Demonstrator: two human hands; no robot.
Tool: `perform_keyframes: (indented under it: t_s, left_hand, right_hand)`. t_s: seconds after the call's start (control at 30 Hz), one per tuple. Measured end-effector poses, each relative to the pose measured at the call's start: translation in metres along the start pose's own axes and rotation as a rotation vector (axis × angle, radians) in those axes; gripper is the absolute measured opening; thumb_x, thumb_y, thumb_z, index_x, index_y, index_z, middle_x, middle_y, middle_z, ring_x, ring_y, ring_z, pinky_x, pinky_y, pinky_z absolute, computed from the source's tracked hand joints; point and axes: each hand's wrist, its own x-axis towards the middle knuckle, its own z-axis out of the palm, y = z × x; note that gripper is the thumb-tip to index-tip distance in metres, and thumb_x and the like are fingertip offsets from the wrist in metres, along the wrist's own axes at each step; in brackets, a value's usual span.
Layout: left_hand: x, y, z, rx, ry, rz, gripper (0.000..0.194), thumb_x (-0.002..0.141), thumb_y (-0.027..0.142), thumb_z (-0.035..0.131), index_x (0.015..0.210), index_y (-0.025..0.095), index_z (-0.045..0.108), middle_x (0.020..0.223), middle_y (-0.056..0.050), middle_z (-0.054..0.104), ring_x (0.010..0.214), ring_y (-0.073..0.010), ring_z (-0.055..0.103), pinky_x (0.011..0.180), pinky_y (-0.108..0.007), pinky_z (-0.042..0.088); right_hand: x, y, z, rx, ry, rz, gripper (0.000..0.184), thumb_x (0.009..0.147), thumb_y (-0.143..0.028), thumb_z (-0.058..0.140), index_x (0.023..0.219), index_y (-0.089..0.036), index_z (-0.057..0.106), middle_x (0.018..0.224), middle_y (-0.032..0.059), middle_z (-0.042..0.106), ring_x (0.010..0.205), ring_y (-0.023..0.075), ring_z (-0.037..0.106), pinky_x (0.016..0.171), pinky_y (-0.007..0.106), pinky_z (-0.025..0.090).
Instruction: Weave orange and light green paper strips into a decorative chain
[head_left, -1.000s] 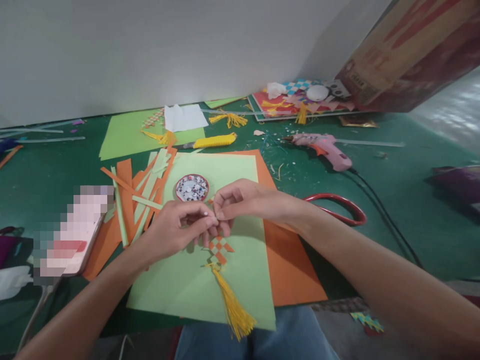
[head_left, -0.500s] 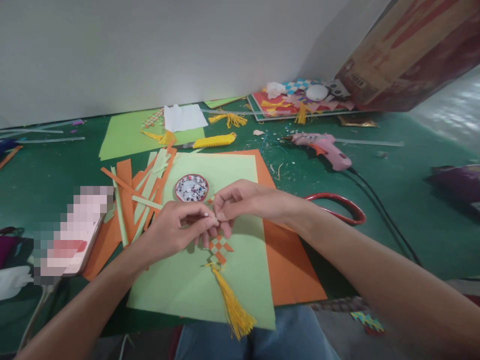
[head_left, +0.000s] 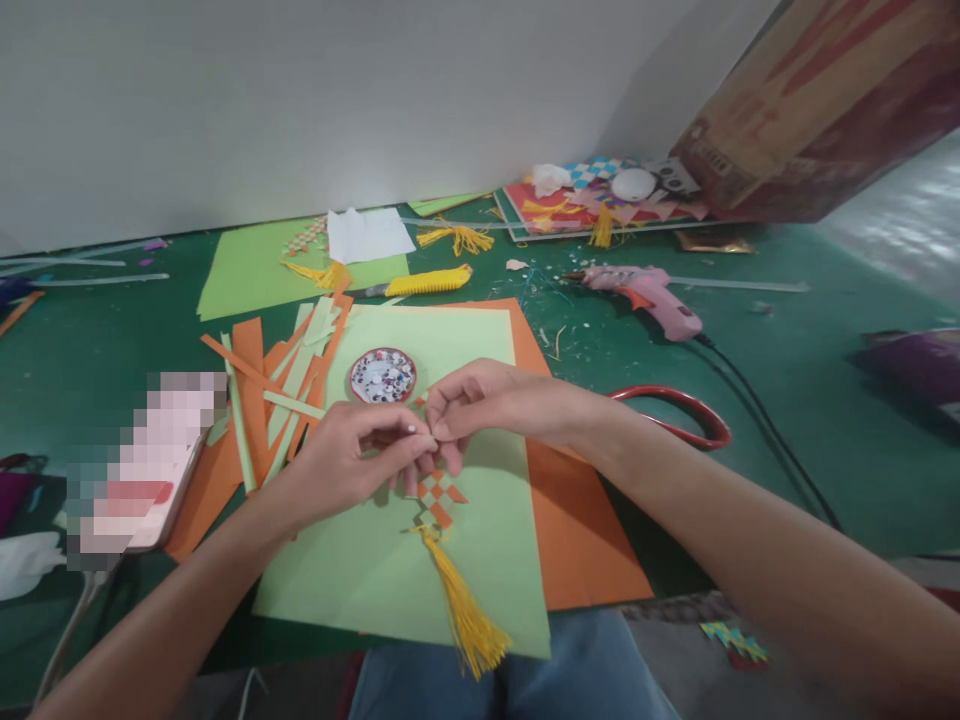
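Note:
My left hand and my right hand meet fingertip to fingertip above a pale green sheet. Both are closed in a pinch; whatever is between the fingertips is too small to make out. A tiny white spot shows by my left index fingertip. Beneath the fingers lies a woven orange and green paper piece, its upper part mostly hidden by my hands. A yellow tassel hangs from its lower end and reaches over the sheet's front edge. Just behind my hands sits a small round dish of googly eyes.
Orange and green paper strips lie left, near a phone with a cable. A yellow cutter rests behind the sheet. At right are a pink glue gun with its cord and a red scissors handle, partly under my right arm.

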Motion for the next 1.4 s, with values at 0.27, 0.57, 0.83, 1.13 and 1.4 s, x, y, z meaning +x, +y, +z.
perform_keyframes:
  t_s: [0.27,0.57,0.83,1.13,1.4]
  left_hand:
    - [-0.0009,-0.001,-0.0004,-0.001,0.001,0.006,0.017,0.084,0.021,0.055,0.07,0.014,0.062,0.062,-0.001,0.066,0.049,-0.0078,0.062,0.049,-0.016,0.05]
    - [0.001,-0.0021,-0.0007,0.0,-0.002,0.011,0.017,0.084,0.02,0.055,0.07,0.013,0.062,0.062,-0.001,0.066,0.049,-0.0074,0.061,0.05,-0.016,0.05]
    - [-0.0001,-0.0018,-0.0004,-0.006,-0.008,0.019,0.017,0.085,0.02,0.055,0.071,0.013,0.062,0.061,-0.001,0.066,0.049,-0.0068,0.061,0.049,-0.014,0.049]
    - [0.0004,-0.0021,-0.0003,-0.013,-0.017,0.026,0.016,0.084,0.019,0.055,0.071,0.013,0.062,0.059,0.0,0.066,0.049,-0.0063,0.061,0.049,-0.013,0.049]
    - [0.0007,-0.0031,0.0004,-0.007,-0.003,0.024,0.016,0.084,0.018,0.054,0.07,0.013,0.062,0.057,0.001,0.065,0.047,-0.0065,0.061,0.047,-0.014,0.048]
  right_hand:
    - [0.0003,0.0001,0.0006,0.007,-0.006,0.001,0.01,0.076,-0.021,0.063,0.069,-0.014,0.062,0.059,0.0003,0.067,0.063,0.012,0.065,0.067,0.026,0.05]
    - [0.0011,-0.0005,0.0006,0.007,-0.006,0.002,0.008,0.077,-0.018,0.061,0.07,-0.013,0.062,0.059,0.0001,0.067,0.062,0.0116,0.065,0.066,0.024,0.05]
    - [-0.0001,-0.0005,0.0009,0.002,-0.002,0.005,0.009,0.076,-0.018,0.061,0.069,-0.013,0.062,0.059,0.0002,0.067,0.062,0.0116,0.065,0.066,0.025,0.05]
    - [0.0004,0.0,0.0005,0.0,-0.006,-0.002,0.008,0.075,-0.019,0.062,0.07,-0.013,0.063,0.06,0.0007,0.067,0.062,0.0123,0.065,0.066,0.025,0.05]
    - [0.0013,0.0009,0.0,0.006,-0.007,-0.01,0.008,0.076,-0.018,0.062,0.07,-0.013,0.063,0.06,0.0006,0.067,0.063,0.0122,0.065,0.066,0.025,0.05]
